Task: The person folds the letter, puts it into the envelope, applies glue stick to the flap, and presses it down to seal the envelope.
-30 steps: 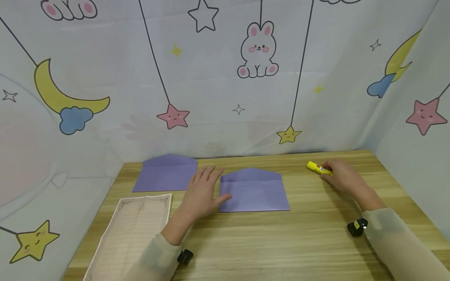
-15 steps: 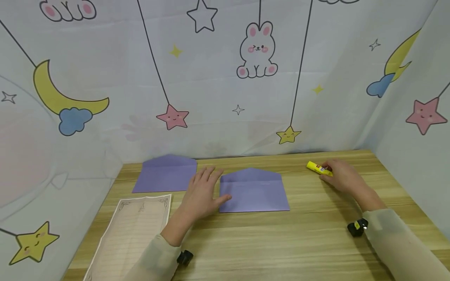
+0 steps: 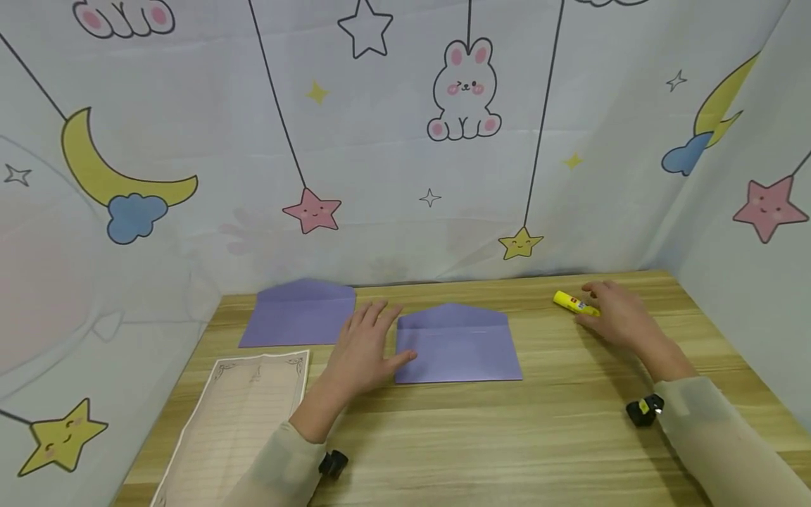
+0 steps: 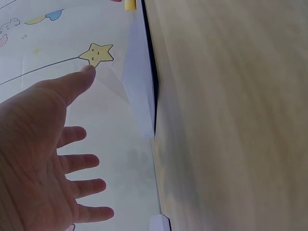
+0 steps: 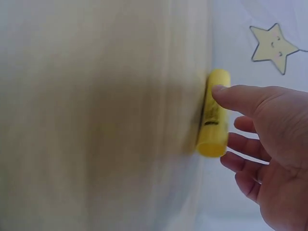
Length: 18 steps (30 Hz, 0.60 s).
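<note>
While fingers [image 5: 248, 146] stand parted, right grip [image 3: 621, 315] around tube [image 3: 573, 303]

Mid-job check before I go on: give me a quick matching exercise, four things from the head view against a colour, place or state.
Things
1. tube
2. left hand
3. lined sheet
4. envelopes

Descriptions
A. pale, ornate corners, partly hidden by the left sleeve
B. purple, flaps open
C. yellow, right by the right hand
D. fingers extended, thumb out to the side

Pairs: 1-C, 2-D, 3-A, 4-B
</note>
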Each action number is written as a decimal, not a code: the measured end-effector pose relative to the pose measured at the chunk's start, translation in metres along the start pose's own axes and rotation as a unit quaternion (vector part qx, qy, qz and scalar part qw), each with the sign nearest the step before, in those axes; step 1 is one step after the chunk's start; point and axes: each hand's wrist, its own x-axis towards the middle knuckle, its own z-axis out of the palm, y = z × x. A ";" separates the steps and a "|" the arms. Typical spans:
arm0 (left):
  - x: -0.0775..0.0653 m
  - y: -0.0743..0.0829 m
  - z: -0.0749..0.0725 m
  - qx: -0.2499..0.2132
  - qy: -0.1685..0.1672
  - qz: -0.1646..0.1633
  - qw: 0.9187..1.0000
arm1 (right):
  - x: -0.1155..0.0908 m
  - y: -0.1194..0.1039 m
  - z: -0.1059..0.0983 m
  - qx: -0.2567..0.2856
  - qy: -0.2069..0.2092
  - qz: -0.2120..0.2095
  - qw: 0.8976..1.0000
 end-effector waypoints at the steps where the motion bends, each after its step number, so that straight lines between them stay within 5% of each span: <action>1: 0.000 0.000 0.000 -0.001 -0.003 -0.002 1.000 | 0.001 -0.002 -0.001 -0.003 0.005 -0.001 1.000; 9: 0.008 -0.002 -0.004 -0.011 -0.006 -0.006 1.000 | 0.008 -0.047 -0.012 0.014 0.035 -0.043 0.998; 18: 0.031 -0.003 -0.002 -0.027 -0.023 -0.010 0.999 | 0.026 -0.099 -0.002 0.082 -0.013 -0.081 0.993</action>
